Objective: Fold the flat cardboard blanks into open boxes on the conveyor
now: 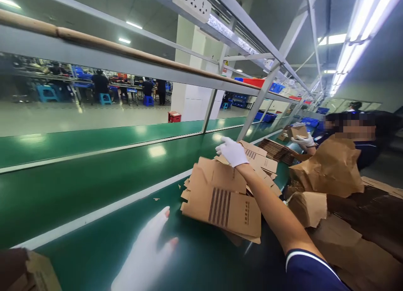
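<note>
My left hand, in a white glove with bare thumb and fingertip showing, is blurred low in the view. Its thumb and finger are apart, with nothing between them, over the green belt. Farther off, my right hand in a white glove reaches over the back edge of a pile of flattened cardboard boxes. Its fingers stretch leftward, slightly apart, touching or just above the cardboard; the underside of the hand is hidden. Dark stripes and small print mark the top box. Behind my wrist lie more flattened boxes.
A co-worker's gloved hand holds a small carton at the right. Crumpled brown paper and cardboard crowd the right side. A metal frame post rises beyond the pile. Dark cardboard sits at bottom left.
</note>
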A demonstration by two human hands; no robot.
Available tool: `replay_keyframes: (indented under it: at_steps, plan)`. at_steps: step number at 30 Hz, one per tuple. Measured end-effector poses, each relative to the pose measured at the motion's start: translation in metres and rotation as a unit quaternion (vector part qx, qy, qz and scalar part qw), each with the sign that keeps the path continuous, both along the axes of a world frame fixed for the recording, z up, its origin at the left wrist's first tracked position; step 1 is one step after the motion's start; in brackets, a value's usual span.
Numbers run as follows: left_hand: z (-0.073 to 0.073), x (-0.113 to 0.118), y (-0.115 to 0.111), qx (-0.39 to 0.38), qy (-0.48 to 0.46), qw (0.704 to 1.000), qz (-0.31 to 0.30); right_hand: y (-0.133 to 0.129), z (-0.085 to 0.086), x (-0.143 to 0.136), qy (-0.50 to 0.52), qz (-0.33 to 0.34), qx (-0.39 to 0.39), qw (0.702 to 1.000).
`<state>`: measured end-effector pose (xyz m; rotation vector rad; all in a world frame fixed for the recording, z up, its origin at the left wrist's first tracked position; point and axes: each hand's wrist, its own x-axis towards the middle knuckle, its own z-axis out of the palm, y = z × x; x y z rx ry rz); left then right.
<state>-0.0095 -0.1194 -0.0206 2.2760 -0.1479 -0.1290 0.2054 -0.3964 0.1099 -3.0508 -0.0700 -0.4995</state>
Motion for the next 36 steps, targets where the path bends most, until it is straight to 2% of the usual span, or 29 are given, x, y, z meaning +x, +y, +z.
replay_keyframes:
  at_steps: [3, 5, 8, 12, 15, 19, 22, 24, 26, 28, 30, 32, 35, 36]
  plan:
    - [0.004, -0.001, -0.013, -0.057, 0.005, 0.998, -0.013, 0.026, 0.015, -0.022, -0.066, 0.025, 0.024, 0.997]
    - [0.007, -0.002, -0.013, -0.059, 0.006, 0.998, -0.024, 0.05, 0.007, -0.037, -0.061, 0.073, -0.017, 0.995]
    - [0.012, -0.003, 0.0, -0.045, 0.007, 0.999, 0.009, 0.084, -0.028, -0.059, 0.039, 0.193, -0.101, 0.975]
    - [0.023, -0.006, 0.028, -0.057, -0.027, 0.994, 0.09, 0.118, -0.096, -0.087, 0.159, 0.351, -0.158, 0.909]
    - [0.026, -0.009, 0.047, -0.069, -0.043, 0.986, 0.144, 0.144, -0.137, -0.095, 0.237, 0.394, -0.182, 0.869]
    - [0.025, -0.016, 0.061, -0.083, -0.07, 0.978, 0.176, 0.188, -0.166, -0.081, 0.277, 0.399, -0.187, 0.854]
    - [0.027, -0.021, 0.062, -0.102, -0.079, 0.975, 0.179, 0.216, -0.171, -0.054, 0.329, 0.354, -0.209, 0.85]
    - [0.03, -0.023, 0.061, -0.111, -0.082, 0.975, 0.176, 0.225, -0.169, -0.029, 0.334, 0.301, -0.216, 0.867]
    - [0.034, -0.025, 0.061, -0.116, -0.079, 0.975, 0.172, 0.226, -0.163, -0.003, 0.321, 0.258, -0.213, 0.886]
    - [0.036, -0.026, 0.061, -0.12, -0.073, 0.975, 0.173, 0.221, -0.154, 0.02, 0.331, 0.235, -0.206, 0.89]
    - [0.038, -0.026, 0.062, -0.124, -0.067, 0.975, 0.171, 0.213, -0.147, 0.037, 0.372, 0.219, -0.202, 0.879]
    - [0.038, -0.026, 0.063, -0.128, -0.065, 0.975, 0.169, 0.203, -0.143, 0.045, 0.44, 0.194, -0.201, 0.853]
    - [0.038, -0.025, 0.063, -0.133, -0.067, 0.975, 0.167, 0.19, -0.144, 0.045, 0.538, 0.148, -0.207, 0.804]
    - [0.037, -0.024, 0.063, -0.133, -0.071, 0.975, 0.165, 0.187, -0.145, 0.043, 0.549, 0.134, -0.213, 0.797]
